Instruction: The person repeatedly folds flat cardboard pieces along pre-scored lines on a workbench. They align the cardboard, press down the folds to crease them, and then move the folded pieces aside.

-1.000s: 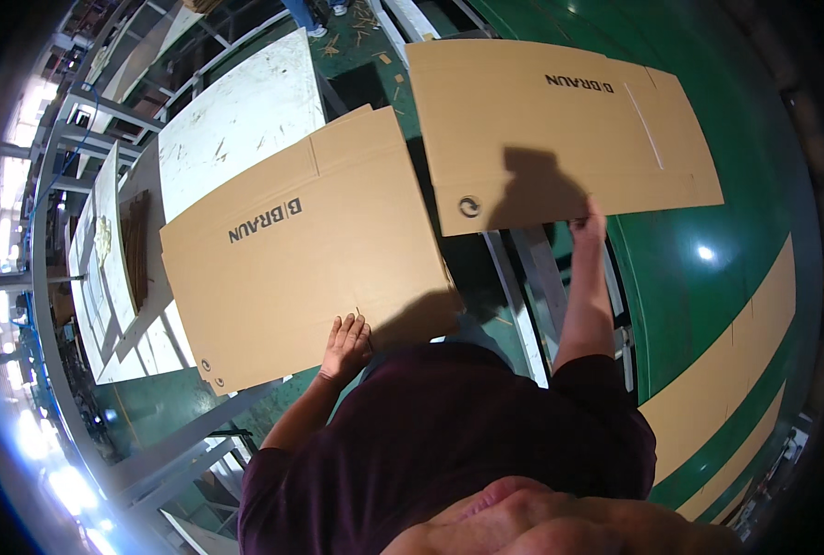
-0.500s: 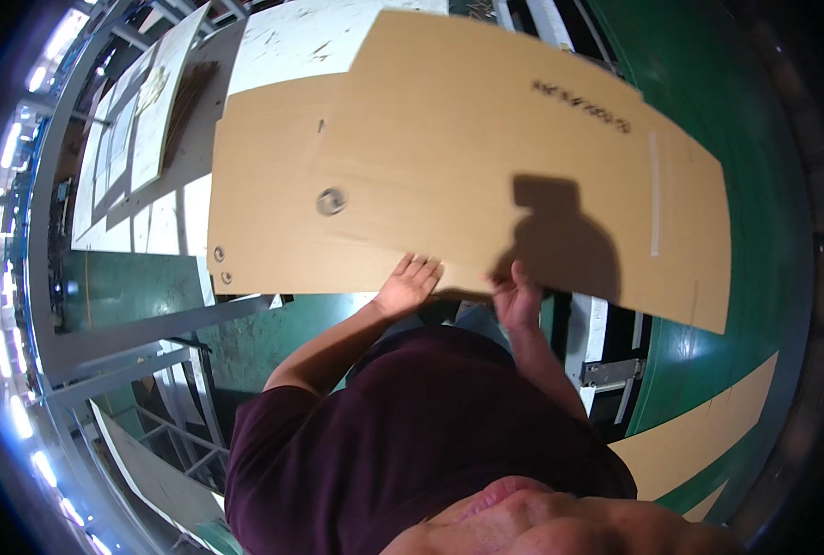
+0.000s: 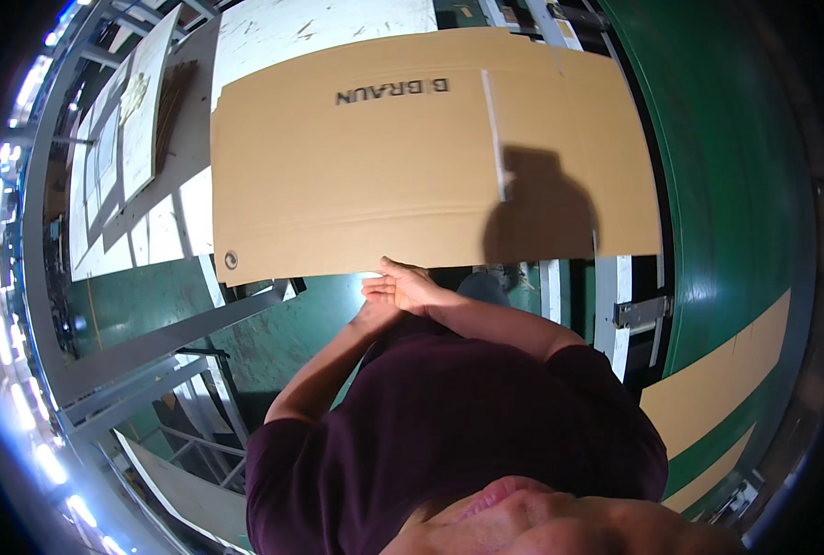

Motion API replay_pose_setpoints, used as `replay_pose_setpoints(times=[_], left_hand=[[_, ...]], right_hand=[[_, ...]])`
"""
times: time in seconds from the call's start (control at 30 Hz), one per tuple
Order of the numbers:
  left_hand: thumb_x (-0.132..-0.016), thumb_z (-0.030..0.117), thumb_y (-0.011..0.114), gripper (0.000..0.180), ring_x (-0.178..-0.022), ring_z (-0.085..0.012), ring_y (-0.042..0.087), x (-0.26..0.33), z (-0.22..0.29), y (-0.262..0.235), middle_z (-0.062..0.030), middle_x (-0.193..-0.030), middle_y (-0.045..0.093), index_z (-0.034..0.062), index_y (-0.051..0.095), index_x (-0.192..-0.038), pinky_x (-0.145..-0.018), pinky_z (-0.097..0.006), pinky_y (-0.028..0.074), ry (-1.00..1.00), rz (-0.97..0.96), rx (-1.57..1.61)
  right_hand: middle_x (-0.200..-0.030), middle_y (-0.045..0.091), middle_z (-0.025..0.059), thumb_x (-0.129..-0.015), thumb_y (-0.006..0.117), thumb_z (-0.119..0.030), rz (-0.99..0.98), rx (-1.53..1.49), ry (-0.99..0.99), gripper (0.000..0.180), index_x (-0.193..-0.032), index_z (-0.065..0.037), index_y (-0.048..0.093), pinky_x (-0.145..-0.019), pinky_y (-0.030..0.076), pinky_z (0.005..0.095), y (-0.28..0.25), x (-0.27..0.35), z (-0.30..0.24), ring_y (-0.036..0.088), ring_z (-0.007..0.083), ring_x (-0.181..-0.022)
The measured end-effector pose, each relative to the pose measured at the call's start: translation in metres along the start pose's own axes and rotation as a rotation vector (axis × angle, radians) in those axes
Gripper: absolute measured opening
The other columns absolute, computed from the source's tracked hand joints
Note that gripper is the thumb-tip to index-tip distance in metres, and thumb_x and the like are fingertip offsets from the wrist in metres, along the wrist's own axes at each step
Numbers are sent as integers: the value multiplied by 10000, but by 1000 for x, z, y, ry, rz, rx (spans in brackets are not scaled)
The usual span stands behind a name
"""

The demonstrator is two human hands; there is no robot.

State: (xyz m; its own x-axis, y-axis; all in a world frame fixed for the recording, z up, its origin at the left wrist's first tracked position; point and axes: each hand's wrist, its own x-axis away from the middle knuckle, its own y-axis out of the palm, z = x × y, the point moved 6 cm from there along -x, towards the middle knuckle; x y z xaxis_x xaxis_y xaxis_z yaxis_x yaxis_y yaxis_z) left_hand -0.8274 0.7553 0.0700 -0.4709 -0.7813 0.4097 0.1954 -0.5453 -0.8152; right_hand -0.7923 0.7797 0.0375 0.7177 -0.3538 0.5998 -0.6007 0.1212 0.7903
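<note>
A large flat sheet of brown cardboard (image 3: 384, 176), creased along fold lines and with a small round hole near its left corner, lies across a white worktop (image 3: 319, 23). Both my hands meet at the middle of its near edge. My right hand (image 3: 410, 285) lies on top, thumb against the cardboard's edge, fingers curled around it. My left hand (image 3: 373, 310) comes up from the lower left and is mostly hidden under the right one, so its hold cannot be made out. My shadow falls on the right part of the sheet.
A grey metal frame (image 3: 153, 338) runs below the table at the left. White panels (image 3: 144, 102) lie at the far left. White rails with a metal bracket (image 3: 639, 310) stand at the right, beside a green floor (image 3: 726, 185) with tan stripes (image 3: 717, 388).
The two separate cardboard halves have come together into one flat sheet. My hands, first apart on the two halves, have closed in and now meet at the near edge.
</note>
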Motion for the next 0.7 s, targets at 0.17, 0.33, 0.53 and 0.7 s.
replay_pose_setpoints(times=[0.17, 0.33, 0.53, 0.7], left_hand=[[-779, 122, 633, 73, -737, -304, 634, 43, -6, -45, -121, -775, 652, 50, 642, -784, -649, -358, 510, -26, 77, 398], [-704, 167, 717, 322, -953, -298, 598, -30, 60, -114, -114, -1047, 617, 83, 633, -1003, -798, -391, 502, 148, 585, 252], [-713, 230, 670, 347, -1176, -294, 497, -109, 87, -68, -90, -1204, 557, 122, 617, -1038, -1026, -469, 382, 331, 634, -272], [-720, 234, 657, 317, -1158, -290, 507, -108, 84, -75, -88, -1192, 561, 124, 614, -1014, -1032, -465, 377, 321, 637, -215]], right_hand=[[-1095, 561, 230, -934, 536, -275, -81, 445, 221, 457, -1175, 106, 465, -857, 512, 414, -31, 20, -15, 588, 299, -996], [-917, 628, 73, -900, 575, -214, -433, 579, -320, 277, -1052, 15, 597, -769, 508, 315, 0, 146, -157, 605, 142, -843], [-1292, 494, 246, -727, 728, -335, 1626, 1712, -958, 748, -1319, 16, 435, -1025, 364, 420, -162, 285, -406, 453, 359, -1225], [-969, 682, 158, -640, 731, -53, 1342, 1664, -739, 581, -1194, 17, 570, -751, 518, 325, -171, 317, -452, 666, 241, -856]])
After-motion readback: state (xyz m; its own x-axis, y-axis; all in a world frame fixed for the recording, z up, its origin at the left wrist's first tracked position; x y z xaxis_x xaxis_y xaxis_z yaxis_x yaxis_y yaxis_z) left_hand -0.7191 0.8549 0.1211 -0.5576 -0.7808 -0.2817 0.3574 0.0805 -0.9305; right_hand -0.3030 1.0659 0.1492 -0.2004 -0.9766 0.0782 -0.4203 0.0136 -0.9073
